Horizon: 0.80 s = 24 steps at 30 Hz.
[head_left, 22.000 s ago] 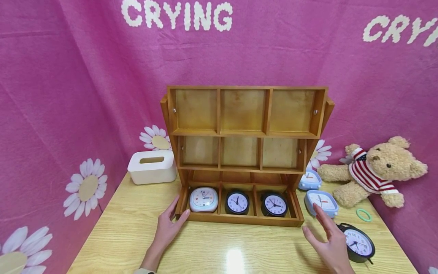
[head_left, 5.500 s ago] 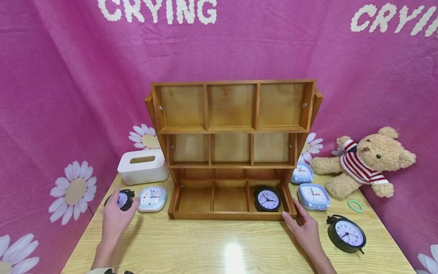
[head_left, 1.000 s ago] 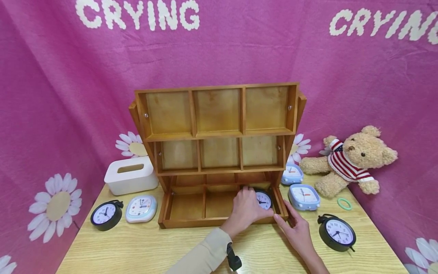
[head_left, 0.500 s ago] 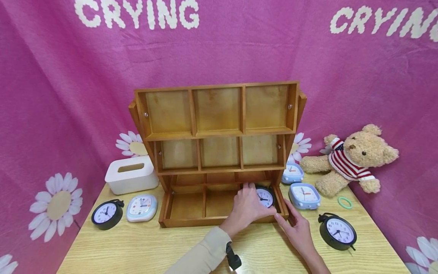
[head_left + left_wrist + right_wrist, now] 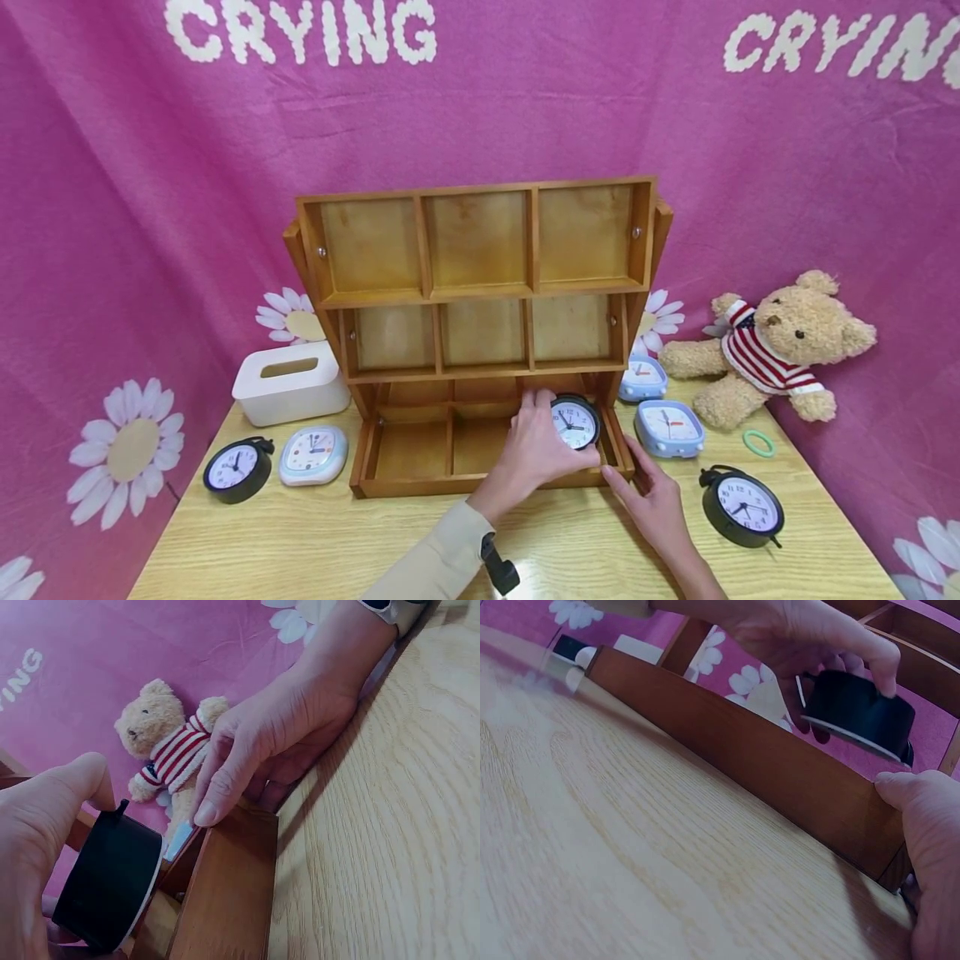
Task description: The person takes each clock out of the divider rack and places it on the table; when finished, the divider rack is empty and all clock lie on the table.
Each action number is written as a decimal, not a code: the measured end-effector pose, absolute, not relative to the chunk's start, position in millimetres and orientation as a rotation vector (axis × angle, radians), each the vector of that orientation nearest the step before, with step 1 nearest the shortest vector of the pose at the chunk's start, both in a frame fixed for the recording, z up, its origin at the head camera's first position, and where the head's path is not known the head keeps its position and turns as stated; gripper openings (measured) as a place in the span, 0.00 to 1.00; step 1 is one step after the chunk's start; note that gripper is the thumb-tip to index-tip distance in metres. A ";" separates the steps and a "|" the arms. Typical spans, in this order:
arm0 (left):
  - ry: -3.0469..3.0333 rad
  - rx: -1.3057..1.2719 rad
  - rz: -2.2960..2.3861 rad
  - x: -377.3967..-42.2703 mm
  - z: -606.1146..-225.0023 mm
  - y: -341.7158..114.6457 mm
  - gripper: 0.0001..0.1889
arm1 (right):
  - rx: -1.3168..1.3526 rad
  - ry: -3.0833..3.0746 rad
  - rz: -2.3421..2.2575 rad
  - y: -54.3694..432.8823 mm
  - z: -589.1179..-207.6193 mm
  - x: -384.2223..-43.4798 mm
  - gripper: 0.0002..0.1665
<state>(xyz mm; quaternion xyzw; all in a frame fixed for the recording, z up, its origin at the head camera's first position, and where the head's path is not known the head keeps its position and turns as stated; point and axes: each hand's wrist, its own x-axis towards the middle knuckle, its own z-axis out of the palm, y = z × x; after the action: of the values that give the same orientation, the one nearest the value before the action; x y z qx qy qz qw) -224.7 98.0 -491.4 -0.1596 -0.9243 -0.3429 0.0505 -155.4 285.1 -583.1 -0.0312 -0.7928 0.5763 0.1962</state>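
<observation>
My left hand (image 5: 528, 446) grips a round black alarm clock (image 5: 576, 423) with a white dial by its sides, at the right compartment of the bottom tier of a wooden tiered shelf (image 5: 420, 488). In the right wrist view the black clock (image 5: 859, 716) is raised above the shelf's front board (image 5: 780, 765). My right hand (image 5: 654, 504) holds the shelf's front right corner, its thumb on the rim and its fingers along the outer side. In the left wrist view the clock's black casing (image 5: 112, 877) faces the camera.
Left of the shelf lie another black alarm clock (image 5: 237, 469), a white-blue clock (image 5: 313, 455) and a white tissue box (image 5: 288, 392). To the right are two blue clocks, the nearer one (image 5: 670, 428) in front, a black alarm clock (image 5: 742, 506), a green ring (image 5: 758, 443) and a teddy bear (image 5: 776, 350).
Over the earlier frames, the white-blue clock and one black clock went from the bottom tier to the table's left. In the last half second my left hand has raised the remaining black clock slightly.
</observation>
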 end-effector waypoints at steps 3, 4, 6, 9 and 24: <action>-2.769 -0.490 -1.106 -223.3 -491.5 90.3 0.49 | -0.073 -2.212 1.614 284.9 -583.6 -156.2 0.38; -2.759 -0.491 -1.121 -222.6 -491.9 87.6 0.48 | -0.068 -2.209 1.618 284.7 -583.5 -156.1 0.38; -2.737 -0.504 -1.146 -221.6 -493.1 82.5 0.47 | -0.061 -2.201 1.627 284.5 -583.5 -155.6 0.38; -2.702 -0.529 -1.157 -219.6 -495.4 75.1 0.46 | -0.054 -2.196 1.639 284.6 -583.3 -155.2 0.38; -2.564 -0.601 -1.201 -205.5 -494.7 27.2 0.42 | -0.085 -2.236 1.628 285.6 -582.5 -153.8 0.39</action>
<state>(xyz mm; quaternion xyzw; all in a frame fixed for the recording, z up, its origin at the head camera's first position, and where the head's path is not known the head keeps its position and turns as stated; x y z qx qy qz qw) -205.5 27.2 -494.7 -0.2060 -0.8791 -0.4118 0.1230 -153.8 285.6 -582.5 -0.0303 -0.7939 0.5781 0.1859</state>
